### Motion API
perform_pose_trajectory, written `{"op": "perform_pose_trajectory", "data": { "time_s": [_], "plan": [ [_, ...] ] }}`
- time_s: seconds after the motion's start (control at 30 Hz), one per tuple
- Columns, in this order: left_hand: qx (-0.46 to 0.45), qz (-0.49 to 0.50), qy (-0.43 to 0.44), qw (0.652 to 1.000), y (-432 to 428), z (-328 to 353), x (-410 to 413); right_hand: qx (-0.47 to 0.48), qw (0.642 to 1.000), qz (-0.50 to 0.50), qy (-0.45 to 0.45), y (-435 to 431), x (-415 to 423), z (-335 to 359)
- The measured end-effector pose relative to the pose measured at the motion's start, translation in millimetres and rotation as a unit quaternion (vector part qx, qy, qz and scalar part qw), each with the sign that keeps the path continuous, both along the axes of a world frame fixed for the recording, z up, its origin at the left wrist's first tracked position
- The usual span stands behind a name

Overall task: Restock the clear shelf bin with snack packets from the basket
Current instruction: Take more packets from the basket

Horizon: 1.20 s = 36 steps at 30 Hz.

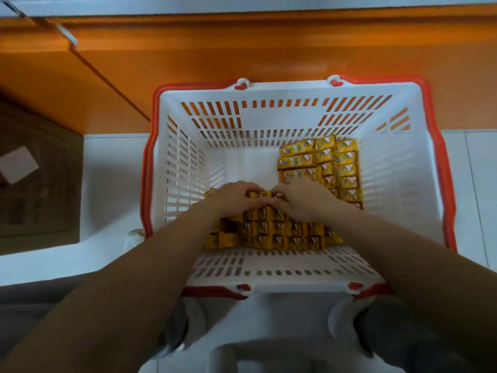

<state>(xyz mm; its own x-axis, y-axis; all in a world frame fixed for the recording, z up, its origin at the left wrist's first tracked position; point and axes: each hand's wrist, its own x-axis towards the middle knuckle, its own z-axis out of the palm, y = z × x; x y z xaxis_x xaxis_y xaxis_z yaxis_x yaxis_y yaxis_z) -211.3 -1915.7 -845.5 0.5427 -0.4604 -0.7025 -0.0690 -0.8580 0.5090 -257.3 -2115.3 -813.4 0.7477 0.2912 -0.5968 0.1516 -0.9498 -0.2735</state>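
A white slotted basket (269, 88) with a red rim stands on the floor below me. Yellow snack packets lie inside in two groups: a near block (279, 232) and a far-right stack (333, 160). My left hand (234, 196) and my right hand (301, 196) are both inside the basket, side by side, fingers curled over the far edge of the near block of packets. The clear shelf bin is not in view.
An orange shelf base (242, 49) runs across the top, just behind the basket. A brown cardboard box (40, 179) sits at the left. White floor tiles (113, 184) surround the basket. My knees show at the bottom.
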Motion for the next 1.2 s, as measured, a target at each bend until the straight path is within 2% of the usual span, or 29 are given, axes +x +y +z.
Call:
{"op": "perform_pose_trajectory", "data": {
  "time_s": [0.17, 0.37, 0.53, 0.63, 0.73, 0.93, 1.1, 1.2],
  "plan": [
    [-0.001, -0.018, -0.003, 1.0, 2, -1, -2, 0.002, 0.999, -0.007, 0.031, 4, 3, -4],
    [-0.06, 0.064, -0.002, 0.996, 6, 6, 1, 0.005, 0.999, -0.028, 0.027, 8, 11, -1],
    [-0.023, 0.017, 0.01, 1.0, -2, 5, -1, 0.009, 0.999, -0.028, 0.043, 9, 12, -2],
    [-0.026, 0.001, 0.008, 1.0, 1, 4, -1, 0.054, 0.993, -0.076, 0.074, 5, 13, -1],
    [-0.065, 0.065, 0.035, 0.995, 7, 3, 4, 0.093, 0.985, -0.121, 0.075, 1, 12, 1],
    [-0.1, 0.142, 0.036, 0.984, 9, 3, 4, 0.104, 0.976, -0.189, 0.029, -1, 7, 0],
    [-0.113, 0.158, 0.037, 0.98, 11, 2, 6, 0.126, 0.968, -0.217, -0.001, -1, 2, -3],
    [-0.132, 0.201, 0.027, 0.97, 11, 2, 8, 0.146, 0.96, -0.238, -0.024, -1, 1, -2]
  ]
}}
